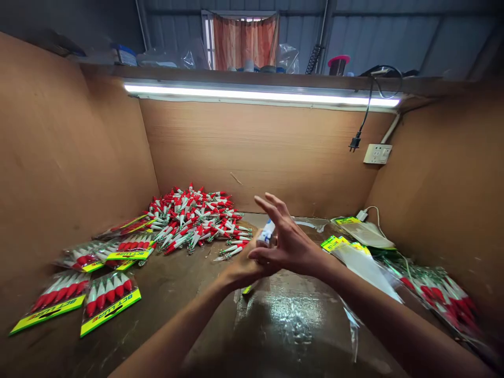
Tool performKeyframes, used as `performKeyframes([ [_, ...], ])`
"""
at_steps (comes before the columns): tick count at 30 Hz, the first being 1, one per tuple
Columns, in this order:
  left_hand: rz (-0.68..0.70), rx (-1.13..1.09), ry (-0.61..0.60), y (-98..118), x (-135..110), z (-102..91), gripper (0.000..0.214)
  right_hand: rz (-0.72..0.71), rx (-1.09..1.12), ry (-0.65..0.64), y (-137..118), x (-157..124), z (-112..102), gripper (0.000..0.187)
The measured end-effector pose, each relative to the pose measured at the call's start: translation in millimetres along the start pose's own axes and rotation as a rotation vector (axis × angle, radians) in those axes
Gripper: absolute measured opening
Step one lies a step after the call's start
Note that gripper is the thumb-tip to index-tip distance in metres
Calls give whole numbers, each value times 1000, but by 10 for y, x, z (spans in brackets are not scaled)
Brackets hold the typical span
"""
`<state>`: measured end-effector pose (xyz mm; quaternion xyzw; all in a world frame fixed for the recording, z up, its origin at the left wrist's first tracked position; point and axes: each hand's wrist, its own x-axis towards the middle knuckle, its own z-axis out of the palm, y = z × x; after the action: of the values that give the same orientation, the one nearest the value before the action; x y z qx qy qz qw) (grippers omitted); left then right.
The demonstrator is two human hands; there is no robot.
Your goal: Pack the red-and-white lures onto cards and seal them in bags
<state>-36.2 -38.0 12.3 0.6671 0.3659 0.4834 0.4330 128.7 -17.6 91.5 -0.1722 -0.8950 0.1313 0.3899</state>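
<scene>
My right hand [286, 237] is raised over the worktop, its upper fingers stretched out and apart, its thumb pointing left. Just behind and below it, my left hand [249, 264] is turned so that most of its fingers are hidden. A small white thing with blue marks [266, 234] shows between the hands; whether it is held or wrapped round a finger I cannot tell. Under the left hand a bit of yellow-green card [248, 289] peeks out. Beyond the hands lies a heap of red-and-white fishing lures [192, 218], with a few loose ones close to the left hand.
Packs of lures with yellow cards [111, 303] lie at left. To the right are header cards [334, 243], clear plastic bags [368, 270] and bundled lures [443, 294]. A plug [355, 142] dangles near a wall socket [377, 154]. A lit tube [260, 96] spans the back.
</scene>
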Motion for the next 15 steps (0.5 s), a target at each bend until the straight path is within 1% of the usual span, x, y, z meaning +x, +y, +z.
performKeyframes([
  [2,16,-78,-21,123,40,-130,49,-13,18,85,-61,42,-81,101],
  [5,21,-172,-80,212,57,-304,56,-10,37,182,-108,43,-155,83],
  [7,-22,-114,-103,183,25,-360,58,6,34,177,-86,6,-132,70],
  [9,-73,-4,-115,126,-25,-364,58,39,41,135,-36,-44,-66,65],
  [12,-79,55,-113,77,-80,-330,56,103,102,100,22,-108,49,67],
  [15,-92,-15,-130,51,-72,-296,48,112,169,78,40,-141,148,80],
])
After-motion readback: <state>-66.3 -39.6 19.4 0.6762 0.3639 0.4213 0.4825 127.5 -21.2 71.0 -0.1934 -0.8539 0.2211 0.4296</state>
